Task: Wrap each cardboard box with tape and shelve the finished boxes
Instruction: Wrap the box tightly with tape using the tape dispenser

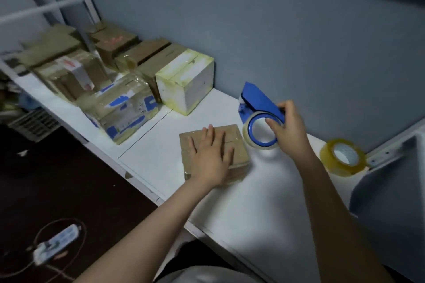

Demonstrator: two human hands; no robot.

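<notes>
A small flat cardboard box (234, 142) lies on the white table (241, 195) in front of me. My left hand (210, 156) rests flat on its top, fingers spread. My right hand (288, 128) grips a blue tape dispenser (257, 101) loaded with a clear tape roll (262, 132), held just right of the box and slightly above the table. Further left on the table stand several taped boxes, among them a white and yellow one (186, 82) and one with blue patches (122, 110).
A spare yellowish tape roll (343, 156) lies at the right by the wall. A grey-blue wall (253, 18) backs the table. White shelf rails (46, 8) rise at the far left. A power strip (56, 243) with cable lies on the dark floor.
</notes>
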